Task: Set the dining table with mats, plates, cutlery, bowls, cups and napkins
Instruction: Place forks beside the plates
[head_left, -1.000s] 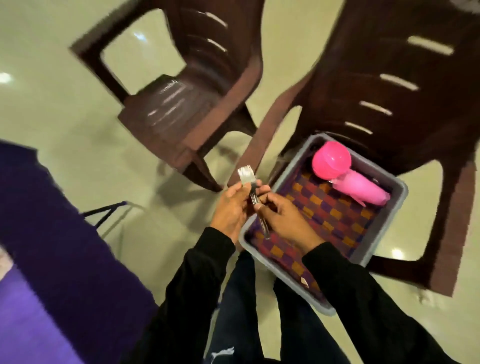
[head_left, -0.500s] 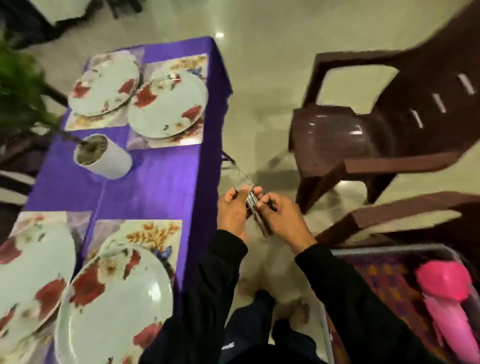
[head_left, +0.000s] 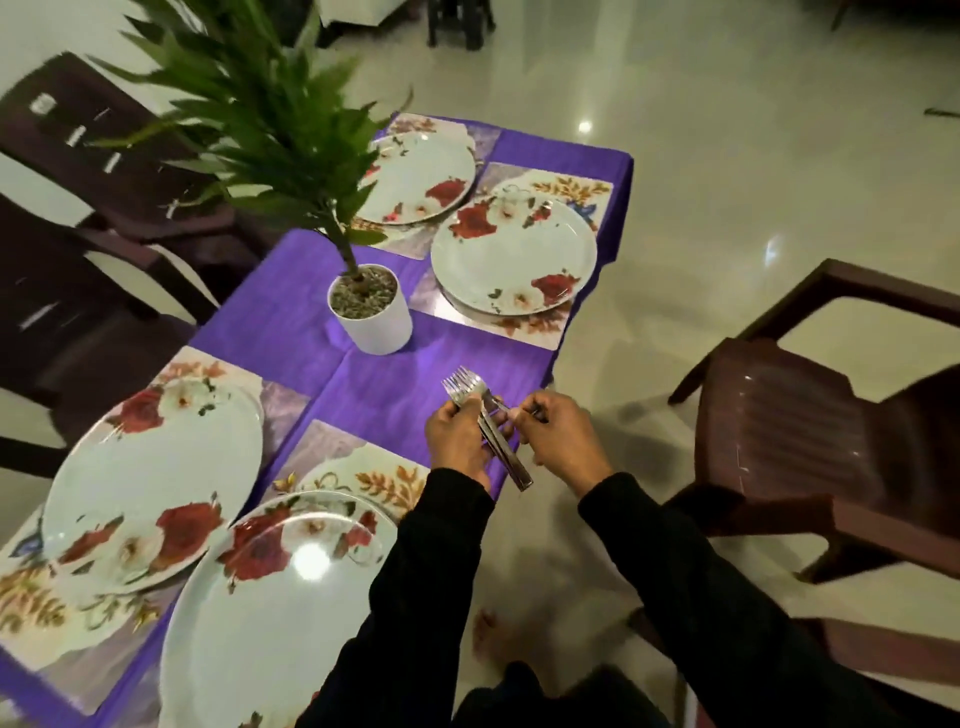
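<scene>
Between both hands (head_left: 511, 439), shiny steel forks (head_left: 480, 410), tines up.

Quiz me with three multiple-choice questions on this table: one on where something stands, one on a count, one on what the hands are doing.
1. Where does the potted plant stand?
A on a chair
B mid-table, between the place settings
C on the floor

2. How many plates lie on the table?
A two
B four
C six

3. What do the hands hold?
A nothing
B a pink cup
C a bundle of forks

Answers: 1 B, its white pot sits on the purple cloth; 2 B, one per mat; 3 C, left hand and right hand grip them.
</scene>
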